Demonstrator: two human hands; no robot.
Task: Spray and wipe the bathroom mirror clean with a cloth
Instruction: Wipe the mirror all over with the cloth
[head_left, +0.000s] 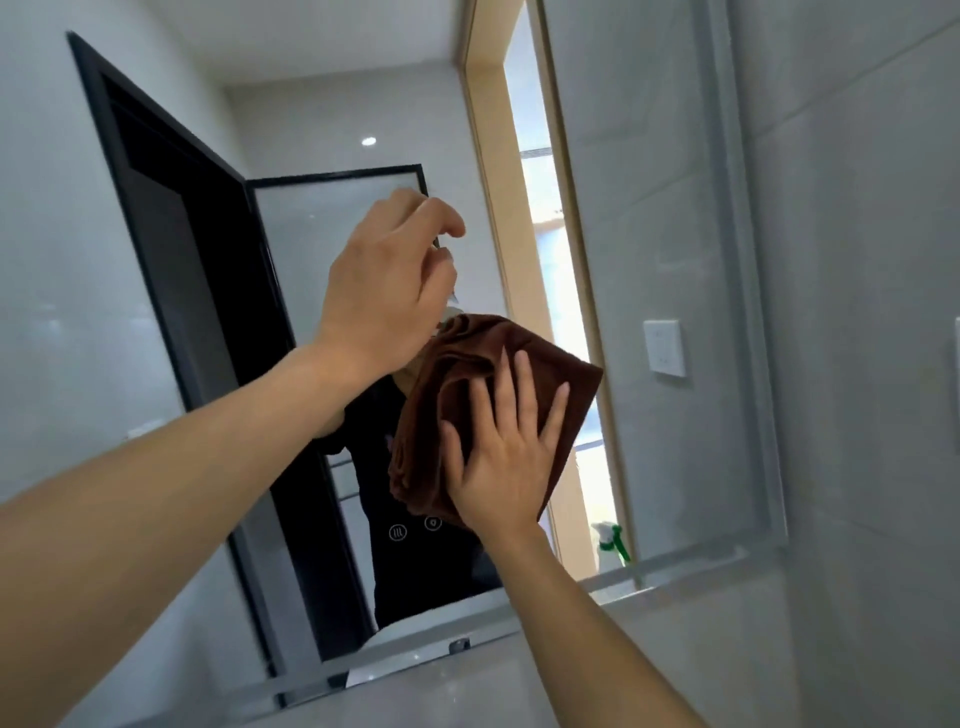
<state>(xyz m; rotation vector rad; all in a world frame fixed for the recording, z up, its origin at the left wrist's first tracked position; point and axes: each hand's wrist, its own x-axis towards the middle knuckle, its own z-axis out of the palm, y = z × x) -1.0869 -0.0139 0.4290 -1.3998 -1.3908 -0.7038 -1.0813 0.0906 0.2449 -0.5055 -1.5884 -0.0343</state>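
Fingers (524, 384) splayed flat on cloth (457, 374)

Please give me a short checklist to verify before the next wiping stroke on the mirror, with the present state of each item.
1. Brown cloth lies flat on the mirror: ok, pressed against the glass.
2. Right hand covers the cloth: ok, fingers spread over it.
3. Left hand is clear of the stroke path: not ok, it is raised just above the cloth, loosely curled.
4. Left hand holds nothing: cannot tell, its palm side is hidden.
5. Spray bottle is within reach: cannot tell, only its reflection shows at the mirror's lower right.
6. Glass is already wet: cannot tell.
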